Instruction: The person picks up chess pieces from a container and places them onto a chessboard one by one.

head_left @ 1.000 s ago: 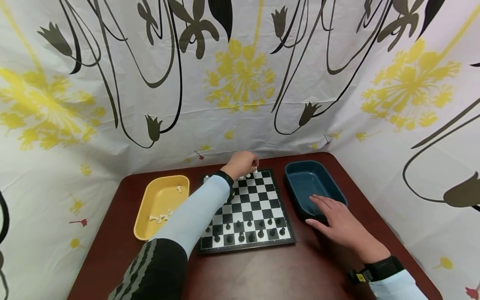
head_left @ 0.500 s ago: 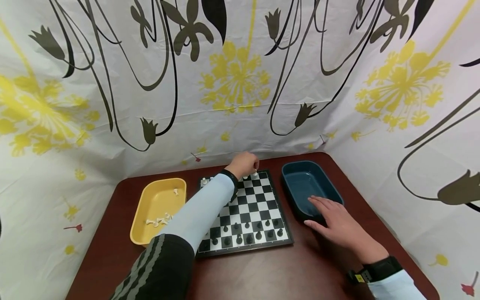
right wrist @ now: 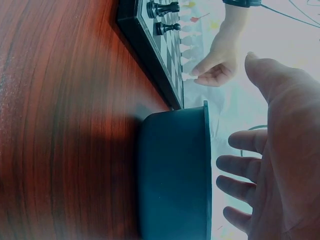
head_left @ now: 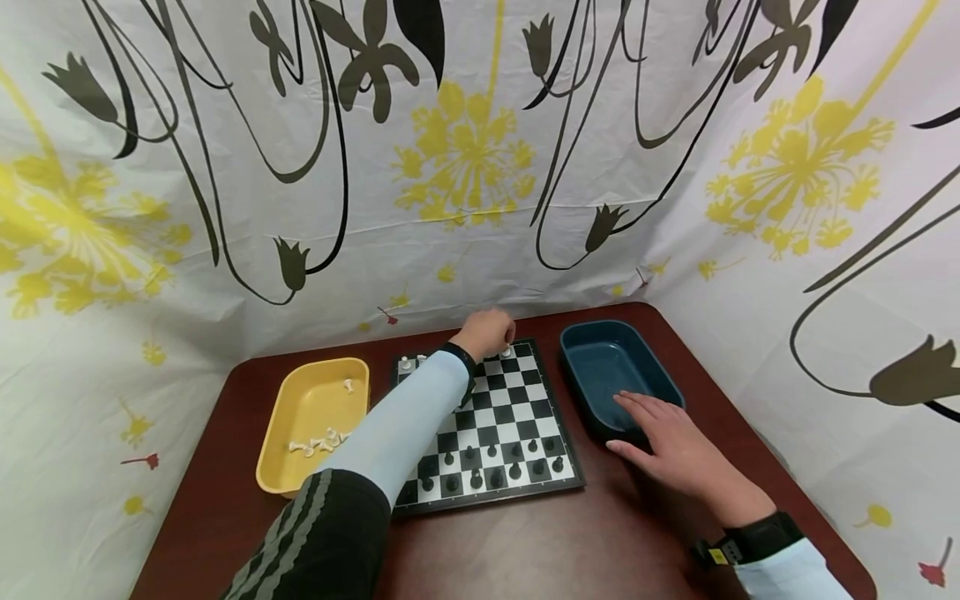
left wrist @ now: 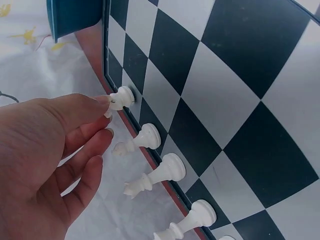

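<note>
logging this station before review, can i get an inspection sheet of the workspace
surface: dark red-brown table, bare at the near edge
job's things: chessboard; black pieces on near rows, white pieces along far edge; yellow tray holding white pieces; blue tray
clutter: nothing seen
hands: left hand pinches a white piece at the far edge; right hand lies flat over the blue tray's near rim
cables: nothing seen
surroundings: flower-print sheet behind

head: high, looks down | wrists: close, low | shared: chessboard (head_left: 487,425)
</note>
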The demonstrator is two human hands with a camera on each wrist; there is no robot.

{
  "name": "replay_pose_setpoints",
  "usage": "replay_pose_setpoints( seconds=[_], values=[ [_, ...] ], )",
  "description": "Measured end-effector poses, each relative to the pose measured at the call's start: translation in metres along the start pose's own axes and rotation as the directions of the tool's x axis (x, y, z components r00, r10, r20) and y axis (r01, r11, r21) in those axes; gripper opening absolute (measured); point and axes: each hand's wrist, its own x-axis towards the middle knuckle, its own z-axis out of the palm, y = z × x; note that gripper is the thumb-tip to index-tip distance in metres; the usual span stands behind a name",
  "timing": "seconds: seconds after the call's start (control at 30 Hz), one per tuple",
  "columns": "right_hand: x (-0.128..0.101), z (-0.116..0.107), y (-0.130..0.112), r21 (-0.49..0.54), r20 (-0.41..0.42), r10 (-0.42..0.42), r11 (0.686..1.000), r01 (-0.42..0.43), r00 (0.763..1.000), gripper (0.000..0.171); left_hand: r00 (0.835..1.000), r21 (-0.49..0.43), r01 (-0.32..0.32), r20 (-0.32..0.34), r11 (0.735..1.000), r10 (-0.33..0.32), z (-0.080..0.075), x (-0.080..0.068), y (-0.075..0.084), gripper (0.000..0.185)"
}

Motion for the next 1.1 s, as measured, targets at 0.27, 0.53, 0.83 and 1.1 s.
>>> replay_pose_setpoints(
  seconds=[0.27, 0.53, 0.83, 1.1],
  values=[
    [0.003, 0.004, -0.002, 0.0, 0.002, -0.014, 1.0, 0.014, 1.0, 0.078, 0.999, -0.015, 0.037, 0.024, 0.999, -0.037, 0.0, -0.006, -0.001, 0.003],
    [0.007, 0.005, -0.006, 0.005, 0.007, -0.025, 1.0, 0.025, 1.0, 0.077, 0.999, -0.041, 0.034, 0.013, 0.999, -0.034, -0.003, -0.017, -0.006, 0.007],
    [0.011, 0.004, -0.008, -0.009, 0.009, -0.031, 0.999, 0.031, 0.999, 0.078, 0.998, -0.067, 0.041, -0.048, 0.997, -0.045, -0.042, -0.068, -0.035, 0.019],
    [0.013, 0.002, -0.01, -0.019, 0.007, -0.033, 0.999, 0.033, 0.999, 0.078, 0.979, -0.101, 0.131, -0.14, 0.986, -0.145, -0.06, -0.144, -0.099, 0.017]
  ],
)
